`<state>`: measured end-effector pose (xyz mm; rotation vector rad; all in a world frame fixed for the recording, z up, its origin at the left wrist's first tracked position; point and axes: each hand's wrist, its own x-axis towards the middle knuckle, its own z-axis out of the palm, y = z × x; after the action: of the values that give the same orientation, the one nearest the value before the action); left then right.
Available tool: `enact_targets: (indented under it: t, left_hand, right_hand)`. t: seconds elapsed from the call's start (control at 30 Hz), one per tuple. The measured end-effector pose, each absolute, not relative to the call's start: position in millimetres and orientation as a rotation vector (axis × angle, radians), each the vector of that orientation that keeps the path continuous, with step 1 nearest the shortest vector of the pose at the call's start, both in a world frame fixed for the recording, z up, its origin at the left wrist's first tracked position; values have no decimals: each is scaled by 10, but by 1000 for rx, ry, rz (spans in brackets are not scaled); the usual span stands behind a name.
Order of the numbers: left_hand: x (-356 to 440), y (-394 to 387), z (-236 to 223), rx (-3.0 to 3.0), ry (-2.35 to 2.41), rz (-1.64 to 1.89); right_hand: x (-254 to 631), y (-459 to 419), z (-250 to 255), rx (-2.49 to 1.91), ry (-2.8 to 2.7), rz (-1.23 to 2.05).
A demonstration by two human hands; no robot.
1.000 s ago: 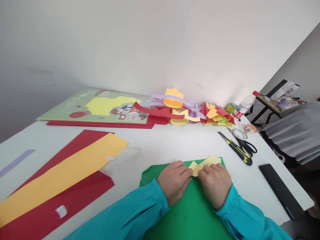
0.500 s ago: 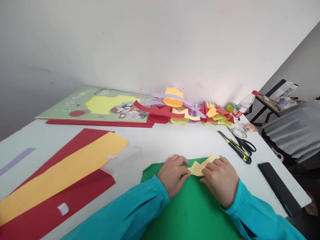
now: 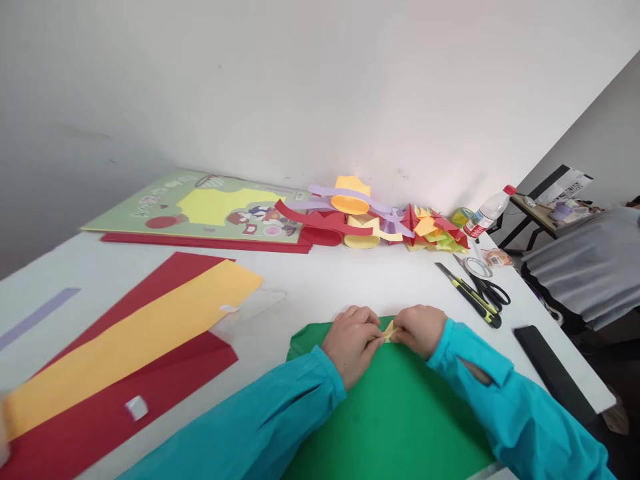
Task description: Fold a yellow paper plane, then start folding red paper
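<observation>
A small pale yellow paper piece (image 3: 389,331) lies over the far part of a green sheet (image 3: 395,413), mostly hidden by my fingers. My left hand (image 3: 353,343) is closed on its left end, thumb and fingertips pressed together. From the other side my right hand (image 3: 421,329) pinches the paper, its fingertips close to those of the left. Only a short pointed bit of the yellow paper shows between them.
To the left lie red paper (image 3: 200,357) and an orange strip (image 3: 150,320). A utility knife (image 3: 473,298), scissors (image 3: 493,290), tape roll (image 3: 479,267) and black case (image 3: 555,370) are at right. Paper crowns (image 3: 323,230), a green board (image 3: 150,213) and a bottle (image 3: 487,213) line the back.
My right hand has moved left along the yellow paper, close to my left hand. Much less of the paper now shows. My left hand stays nearly in place.
</observation>
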<state>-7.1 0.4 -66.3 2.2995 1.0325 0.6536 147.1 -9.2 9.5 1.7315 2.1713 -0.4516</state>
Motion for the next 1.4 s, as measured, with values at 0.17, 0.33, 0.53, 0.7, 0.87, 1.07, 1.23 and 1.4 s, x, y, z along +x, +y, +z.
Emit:
enact_targets:
  t: [0.17, 0.33, 0.53, 0.7, 0.87, 1.07, 1.23, 1.4]
  left_hand:
    - [-100, 45, -601, 2233, 1067, 565]
    - [-138, 101, -522, 2133, 1112, 502]
    - [-130, 139, -498, 2088, 1129, 441]
    - [-120, 162, -498, 2092, 1142, 441]
    - [-125, 192, -538, 2134, 1105, 440]
    - [-125, 220, -575, 2140, 1112, 439]
    - [-190, 246, -439, 2161, 1118, 346]
    - [-286, 322, -351, 2217, 1058, 265]
  right_hand:
    - [1625, 211, -9, 1575, 2172, -756]
    - [1682, 385, -123, 1508, 2163, -942]
    - [1698, 464, -107, 1479, 2125, -1119]
    - [1710, 467, -74, 1535, 2109, -1211]
    - [1785, 454, -210, 1563, 2111, -1317]
    - [1789, 444, -227, 1595, 2141, -1238]
    - [1754, 462, -198, 1601, 2112, -1149]
    - [1755, 438, -191, 1618, 2103, -1214]
